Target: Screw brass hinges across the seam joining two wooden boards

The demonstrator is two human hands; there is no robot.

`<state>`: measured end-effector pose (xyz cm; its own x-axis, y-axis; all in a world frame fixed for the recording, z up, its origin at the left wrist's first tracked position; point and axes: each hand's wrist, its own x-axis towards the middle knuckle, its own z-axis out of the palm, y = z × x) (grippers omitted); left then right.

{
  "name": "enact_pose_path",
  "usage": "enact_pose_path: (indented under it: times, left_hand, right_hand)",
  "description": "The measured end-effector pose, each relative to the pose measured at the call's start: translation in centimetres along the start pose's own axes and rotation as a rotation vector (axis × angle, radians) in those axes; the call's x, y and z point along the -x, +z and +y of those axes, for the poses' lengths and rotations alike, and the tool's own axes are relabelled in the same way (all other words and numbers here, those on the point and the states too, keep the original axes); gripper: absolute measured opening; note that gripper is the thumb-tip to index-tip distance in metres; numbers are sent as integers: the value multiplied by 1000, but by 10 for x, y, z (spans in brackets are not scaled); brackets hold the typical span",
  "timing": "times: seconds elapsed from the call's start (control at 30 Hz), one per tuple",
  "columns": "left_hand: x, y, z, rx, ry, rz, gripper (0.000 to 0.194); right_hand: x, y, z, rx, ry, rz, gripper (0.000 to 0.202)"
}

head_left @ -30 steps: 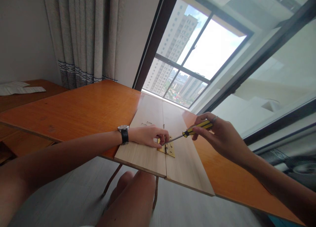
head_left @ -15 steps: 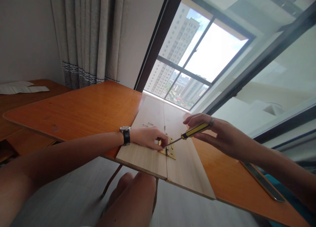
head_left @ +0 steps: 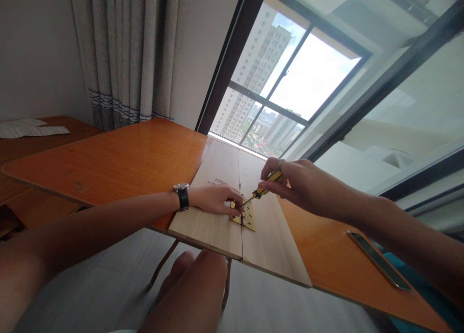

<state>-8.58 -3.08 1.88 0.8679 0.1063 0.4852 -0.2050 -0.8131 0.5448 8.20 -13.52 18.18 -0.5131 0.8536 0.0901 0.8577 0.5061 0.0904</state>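
Note:
A brass hinge [head_left: 248, 221] lies across the seam between two pale wooden boards [head_left: 210, 229]. My left hand [head_left: 217, 198], with a watch at the wrist, rests on the left board. Its thumb and fingertips are pinched together over the hinge's left leaf; whatever is between them is too small to make out. My right hand [head_left: 290, 176] is closed around the handle of a yellow and black screwdriver [head_left: 259, 193]. The shaft slants down to the left, its tip close to my left fingertips at the hinge. Several loose screws [head_left: 217, 180] lie on the boards beyond my left hand.
Under the boards is an orange-brown wooden table [head_left: 137, 154]. A phone [head_left: 379, 260] lies near its right edge. Papers [head_left: 32, 128] rest on another wooden surface at far left. Behind the table are a grey curtain [head_left: 126, 57] and a window. My knees are below the front edge.
My right hand has moved left and wrapped its fingers more tightly around the screwdriver handle, which was loosely held before. My left hand stays at the hinge. The view has shifted slightly.

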Motion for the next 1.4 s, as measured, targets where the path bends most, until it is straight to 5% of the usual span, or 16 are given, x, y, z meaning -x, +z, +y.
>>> enact_pose_path:
  times: [0.23, 0.53, 0.7, 1.03, 1.23, 1.4]
  left_hand:
    - [-3, -1, -2, 51, 3, -10, 16]
    - [-3, 0, -2, 138, -24, -39, 15]
    - [-3, -1, -6, 143, -13, -53, 15]
    - [-1, -1, -6, 162, -17, -45, 16]
    - [-2, -2, -5, 210, -35, -57, 16]
    - [-1, -2, -4, 217, -40, -63, 18]
  right_hand:
    - [6, -5, 4, -136, -77, 1, 32]
    - [-7, 1, 1, -69, -122, 92, 15]
    - [-2, -4, 5, -193, -176, -40, 30]
    - [-1, -3, 5, -61, 55, -20, 16]
    - [12, -7, 3, -165, -134, 9, 45]
    - [8, -12, -2, -104, -183, 134, 19]
